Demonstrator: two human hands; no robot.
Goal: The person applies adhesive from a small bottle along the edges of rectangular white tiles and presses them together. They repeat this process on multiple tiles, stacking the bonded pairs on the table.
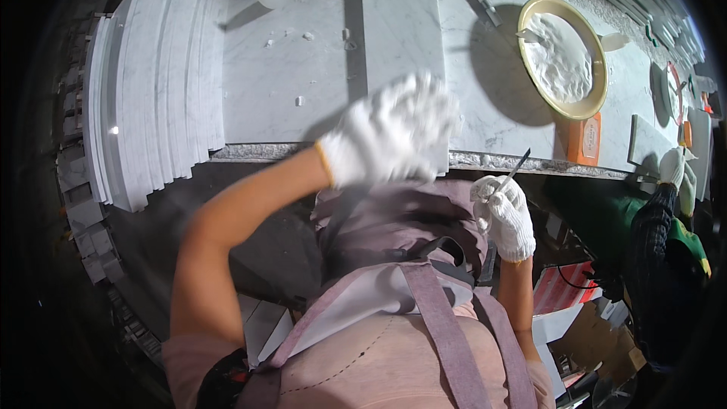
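The blurred left grip (390,132) spreads, released, over a marble strip (401,30) at the surface's (288,110) front edge; the right grip (503,216) clasps a thin tool (518,167).

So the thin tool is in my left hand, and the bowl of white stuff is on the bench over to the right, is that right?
Not quite: the head view shows the thin tool in your right hand, not your left hand. The bowl of white stuff is on the bench over to the right, as you said.
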